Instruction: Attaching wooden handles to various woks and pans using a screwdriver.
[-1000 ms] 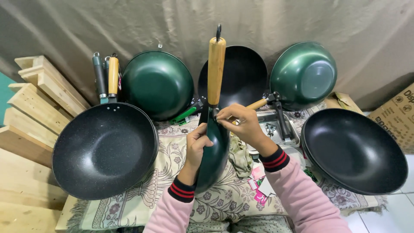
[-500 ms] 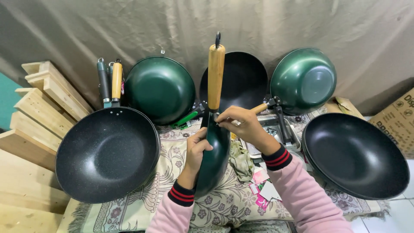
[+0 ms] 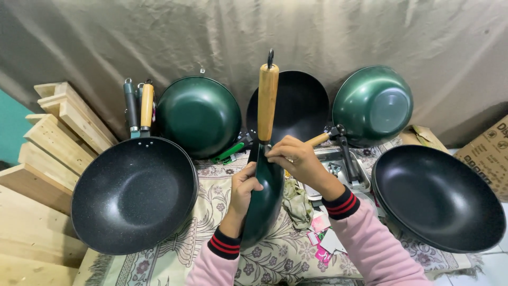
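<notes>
Green wok [image 3: 263, 204] is standing on edge on the patterned cloth [image 3: 174, 257], its wooden handle [image 3: 267, 103] already on and pointing up. Left hand [image 3: 244, 185] is gripping its rim; right hand [image 3: 296, 159] is closing around the handle joint, perhaps tightening it.

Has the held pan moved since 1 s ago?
No. The held pan stands edge-on, handle up, before the black pan leaning on the curtain, as earlier; both hands grip alike.
</notes>
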